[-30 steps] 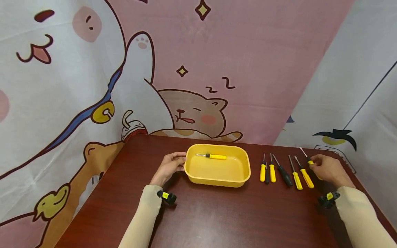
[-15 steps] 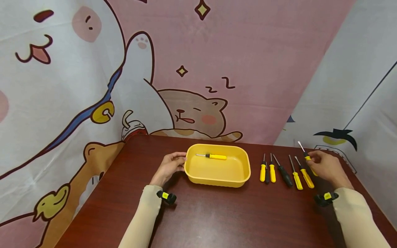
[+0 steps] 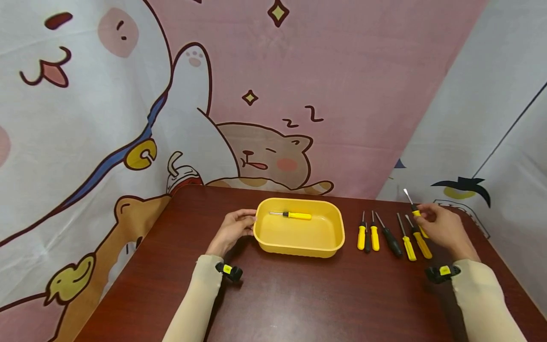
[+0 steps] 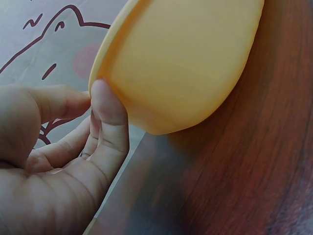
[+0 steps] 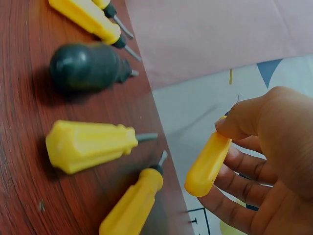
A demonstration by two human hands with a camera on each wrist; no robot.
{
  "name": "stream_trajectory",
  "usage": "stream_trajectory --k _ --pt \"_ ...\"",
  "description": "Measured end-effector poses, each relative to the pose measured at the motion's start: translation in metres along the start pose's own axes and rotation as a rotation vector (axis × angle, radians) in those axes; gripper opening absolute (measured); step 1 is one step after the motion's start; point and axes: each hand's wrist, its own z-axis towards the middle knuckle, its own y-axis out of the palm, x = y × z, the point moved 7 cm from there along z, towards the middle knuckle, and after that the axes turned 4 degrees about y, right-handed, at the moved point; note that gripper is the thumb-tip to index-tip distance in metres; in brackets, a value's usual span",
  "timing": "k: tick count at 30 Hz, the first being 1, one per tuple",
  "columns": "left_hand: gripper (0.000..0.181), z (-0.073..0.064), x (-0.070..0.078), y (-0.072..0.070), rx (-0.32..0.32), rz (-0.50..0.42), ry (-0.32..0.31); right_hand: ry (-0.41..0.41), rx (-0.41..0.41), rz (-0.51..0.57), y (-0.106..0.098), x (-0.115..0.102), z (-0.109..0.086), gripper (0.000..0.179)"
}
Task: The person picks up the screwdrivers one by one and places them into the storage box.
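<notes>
The right hand (image 3: 442, 230) pinches a screwdriver (image 5: 208, 166) by its yellow handle between thumb and fingers; the tool is held above the table (image 3: 290, 299), near the right end of a row, tilted, with its tip up and leftward in the head view. The left hand (image 3: 232, 231) pinches the left end of the tray (image 3: 299, 251) at its rim. In the tray, near its far wall, lies a yellow driver (image 3: 299, 216), blade to the left. To the tray's right, six more lie on the table, tips toward the cloth (image 3: 354, 118): a yellow pair (image 3: 374, 238) with a slim black one (image 3: 367, 244) between them, then a thick dark one (image 3: 391, 242), then two more yellow ones (image 3: 409, 249). The cloth behind carries cartoon animals.
</notes>
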Motion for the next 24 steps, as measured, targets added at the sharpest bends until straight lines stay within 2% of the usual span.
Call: stream_trajectory --k 13,24 --pt "0.03 0.001 -0.001 -0.002 0.002 -0.02 -0.007 -0.044 0.013 0.057 0.006 -0.035 -0.005 0.046" --pt "0.03 0.0 -0.001 -0.001 -0.004 -0.017 -0.005 -0.136 0.018 0.076 0.011 -0.068 -0.009 0.04"
